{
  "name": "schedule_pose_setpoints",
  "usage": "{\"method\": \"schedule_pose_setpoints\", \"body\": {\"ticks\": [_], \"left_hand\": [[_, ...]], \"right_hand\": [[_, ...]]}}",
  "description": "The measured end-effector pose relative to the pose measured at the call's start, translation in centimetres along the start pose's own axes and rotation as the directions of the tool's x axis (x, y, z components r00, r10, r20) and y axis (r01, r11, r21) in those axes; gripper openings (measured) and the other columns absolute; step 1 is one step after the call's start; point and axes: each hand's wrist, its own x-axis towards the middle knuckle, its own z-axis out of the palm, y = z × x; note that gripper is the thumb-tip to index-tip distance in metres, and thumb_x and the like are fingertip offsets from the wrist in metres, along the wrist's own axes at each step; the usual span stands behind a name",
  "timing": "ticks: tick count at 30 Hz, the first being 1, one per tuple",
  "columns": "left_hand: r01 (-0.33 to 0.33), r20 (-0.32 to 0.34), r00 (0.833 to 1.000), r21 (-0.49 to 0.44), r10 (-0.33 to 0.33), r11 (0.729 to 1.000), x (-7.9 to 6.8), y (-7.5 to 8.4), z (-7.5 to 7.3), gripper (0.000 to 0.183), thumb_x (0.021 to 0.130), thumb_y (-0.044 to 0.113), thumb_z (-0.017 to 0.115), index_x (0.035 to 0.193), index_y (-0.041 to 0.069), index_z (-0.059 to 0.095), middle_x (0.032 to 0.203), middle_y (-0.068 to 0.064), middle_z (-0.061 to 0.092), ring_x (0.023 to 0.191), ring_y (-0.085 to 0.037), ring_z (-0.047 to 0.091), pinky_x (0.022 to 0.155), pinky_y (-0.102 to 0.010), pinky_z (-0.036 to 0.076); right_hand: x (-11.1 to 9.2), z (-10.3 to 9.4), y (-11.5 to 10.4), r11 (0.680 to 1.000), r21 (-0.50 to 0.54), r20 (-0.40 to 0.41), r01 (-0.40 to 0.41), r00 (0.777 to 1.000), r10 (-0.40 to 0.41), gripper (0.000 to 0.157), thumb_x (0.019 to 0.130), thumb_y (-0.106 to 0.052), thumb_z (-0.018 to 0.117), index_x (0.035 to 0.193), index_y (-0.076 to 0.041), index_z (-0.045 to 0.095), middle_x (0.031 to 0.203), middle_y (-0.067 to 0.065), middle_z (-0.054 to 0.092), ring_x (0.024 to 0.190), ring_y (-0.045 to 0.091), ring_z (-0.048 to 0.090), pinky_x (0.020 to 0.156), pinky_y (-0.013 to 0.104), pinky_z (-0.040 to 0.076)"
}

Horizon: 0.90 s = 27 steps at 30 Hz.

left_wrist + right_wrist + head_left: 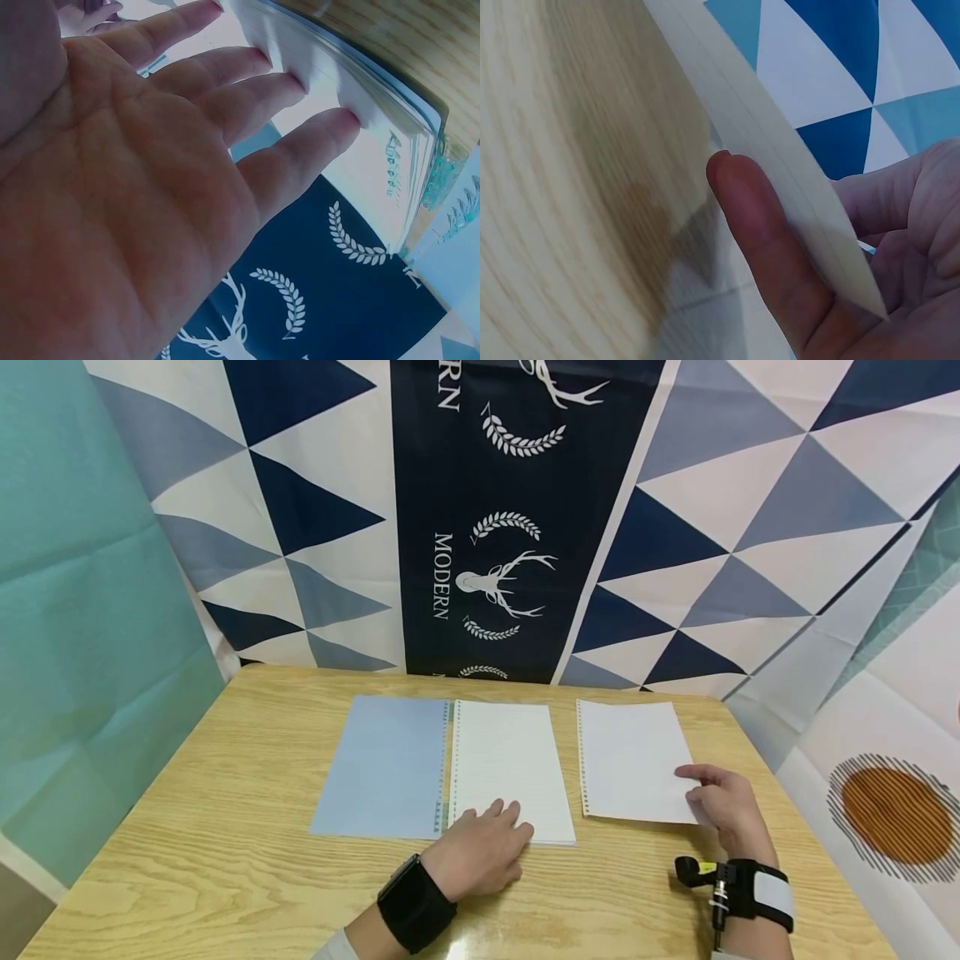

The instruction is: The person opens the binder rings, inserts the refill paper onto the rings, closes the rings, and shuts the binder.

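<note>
A ring binder notebook lies open, its blue cover on the left and a stack of lined white pages on the right. My left hand rests its fingertips on the near part of those pages, fingers spread and fairly straight in the left wrist view. Part of the teal binder rings shows beside the page stack. Right of the notebook is a loose white sheet of paper with punched holes down its left side. Its near right corner is pinched by my right hand; the right wrist view shows this edge raised off the table.
The notebook and sheet are on a wood-grain table. Behind it hangs a patterned curtain, with a teal cloth at the left. A band with a small camera sits on my right wrist.
</note>
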Motion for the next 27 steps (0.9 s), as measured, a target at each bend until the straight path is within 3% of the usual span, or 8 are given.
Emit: {"method": "schedule_pose_setpoints", "body": {"ticks": [7, 12, 21, 27], "left_hand": [[-0.002, -0.016, 1.0, 0.016, 0.003, 1.0, 0.1, 0.0, -0.1, 0.039, 0.104, 0.038, 0.058, 0.141, 0.027, 0.054, 0.16, -0.005, 0.044, 0.148, -0.025, 0.044, 0.112, -0.048, 0.047], [-0.011, -0.024, 1.0, 0.025, 0.011, 1.0, 0.2, 0.1, -0.2, 0.038, 0.104, 0.037, 0.058, 0.14, 0.027, 0.054, 0.159, -0.005, 0.045, 0.148, -0.025, 0.044, 0.111, -0.047, 0.047], [-0.005, -0.009, 1.0, -0.016, 0.005, 1.0, 0.0, 0.2, 0.0, 0.037, 0.104, 0.036, 0.058, 0.14, 0.027, 0.055, 0.16, -0.005, 0.043, 0.149, -0.026, 0.043, 0.113, -0.048, 0.046], [-0.009, -0.013, 1.0, 0.013, 0.009, 1.0, 0.0, 0.0, 0.1, 0.038, 0.104, 0.037, 0.057, 0.141, 0.027, 0.054, 0.16, -0.005, 0.044, 0.148, -0.025, 0.043, 0.112, -0.047, 0.046]], "right_hand": [[-0.1, -0.3, -0.7, 0.999, -0.029, -0.051, 0.021, 0.998, -0.023, 0.047, 0.095, 0.0, 0.047, 0.141, 0.004, 0.054, 0.159, 0.028, 0.031, 0.128, 0.038, 0.036, 0.091, 0.037, 0.042], [-0.5, -0.6, -1.1, 1.0, -0.023, -0.075, 0.009, 0.997, -0.011, 0.042, 0.1, -0.006, 0.048, 0.141, 0.003, 0.055, 0.154, 0.025, 0.037, 0.114, 0.031, 0.044, 0.073, 0.023, 0.045], [-0.9, -0.5, -1.4, 1.0, -0.014, -0.095, 0.002, 0.996, -0.004, 0.038, 0.1, -0.007, 0.05, 0.135, 0.002, 0.058, 0.138, 0.018, 0.047, 0.106, 0.027, 0.044, 0.07, 0.024, 0.046], [-1.2, -0.6, -2.2, 1.0, -0.021, -0.112, 0.019, 0.994, -0.021, 0.037, 0.1, -0.009, 0.05, 0.134, 0.0, 0.059, 0.129, 0.013, 0.049, 0.107, 0.025, 0.044, 0.071, 0.024, 0.047]]}}
